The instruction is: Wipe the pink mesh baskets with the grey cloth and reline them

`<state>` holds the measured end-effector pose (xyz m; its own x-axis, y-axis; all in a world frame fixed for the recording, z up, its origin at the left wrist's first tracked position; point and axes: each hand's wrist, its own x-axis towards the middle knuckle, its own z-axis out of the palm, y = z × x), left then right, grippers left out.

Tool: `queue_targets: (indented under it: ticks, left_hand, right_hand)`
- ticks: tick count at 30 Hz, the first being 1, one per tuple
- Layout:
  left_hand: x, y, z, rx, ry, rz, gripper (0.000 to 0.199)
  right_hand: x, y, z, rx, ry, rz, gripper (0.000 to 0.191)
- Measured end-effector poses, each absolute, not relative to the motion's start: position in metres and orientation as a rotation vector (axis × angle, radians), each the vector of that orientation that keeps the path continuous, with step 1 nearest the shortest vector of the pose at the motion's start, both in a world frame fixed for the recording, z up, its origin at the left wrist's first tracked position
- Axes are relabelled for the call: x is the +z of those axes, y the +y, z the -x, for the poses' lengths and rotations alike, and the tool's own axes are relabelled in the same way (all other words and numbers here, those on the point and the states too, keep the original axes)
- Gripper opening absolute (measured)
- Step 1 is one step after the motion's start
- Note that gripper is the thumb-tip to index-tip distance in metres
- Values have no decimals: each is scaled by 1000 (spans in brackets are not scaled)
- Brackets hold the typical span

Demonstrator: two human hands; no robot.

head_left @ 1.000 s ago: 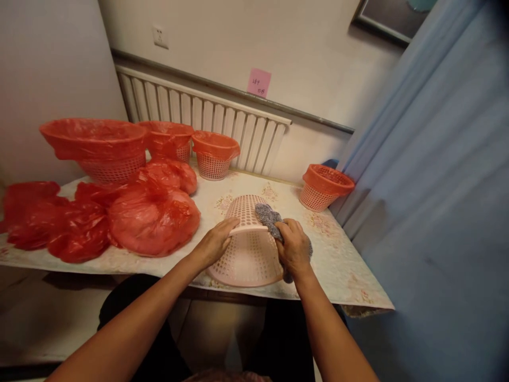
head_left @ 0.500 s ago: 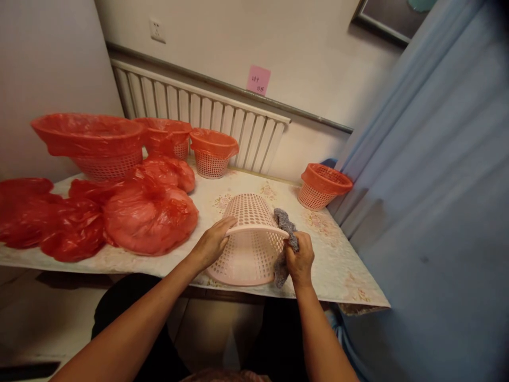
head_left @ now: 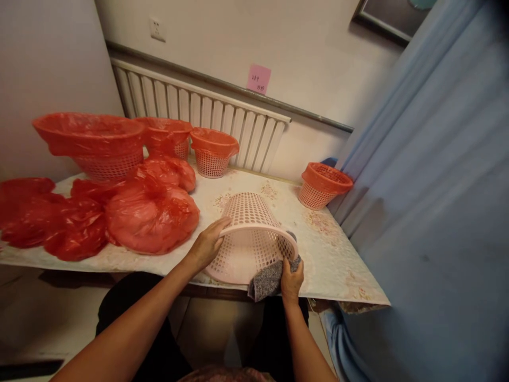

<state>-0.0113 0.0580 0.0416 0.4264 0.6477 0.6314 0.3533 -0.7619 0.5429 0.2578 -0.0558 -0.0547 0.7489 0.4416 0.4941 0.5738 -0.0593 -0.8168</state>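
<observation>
A pale pink perforated basket [head_left: 248,212] lies on its side on the flowered tablecloth [head_left: 338,265], its mouth facing me. My left hand [head_left: 207,244] grips the rim at its left side, thumb and fingers on either side of the edge. On the lower right of the rim, my right hand [head_left: 292,278] is closed on a grey cloth [head_left: 265,281] folded around the edge. Part of the cloth hangs inside and in front of the mouth, and a bit shows behind the rim.
Red-lined baskets stand at the back left [head_left: 107,165], near the radiator [head_left: 234,124], and at the right [head_left: 316,196]. Filled red bags [head_left: 153,220] cover the table's left part. A blue curtain [head_left: 421,212] hangs along the right side.
My right hand has moved down and slightly left along the rim with the cloth, which now spreads toward the mouth's lower edge. My left hand has shifted slightly left.
</observation>
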Motion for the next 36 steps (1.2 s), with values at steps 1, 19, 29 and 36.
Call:
queue_targets:
  ticks: [1,19,29,36]
  left_hand:
    - [39,59,14,1273,883,-2327,50]
    - [64,61,-15,1166,788,-2379,48]
    - [40,68,-7,1194,772,-2386,54]
    - [44,64,-10,1194,804,-2357,53]
  right_hand:
    - [-50,-54,-258,-124,-831,1688,37]
    - [134,-28,-222,-707,-2052,1501,21]
    - [97,-37,-260,-497,-1819,1500,24]
    - [27,-52,-287,-341,-1253,1542,17]
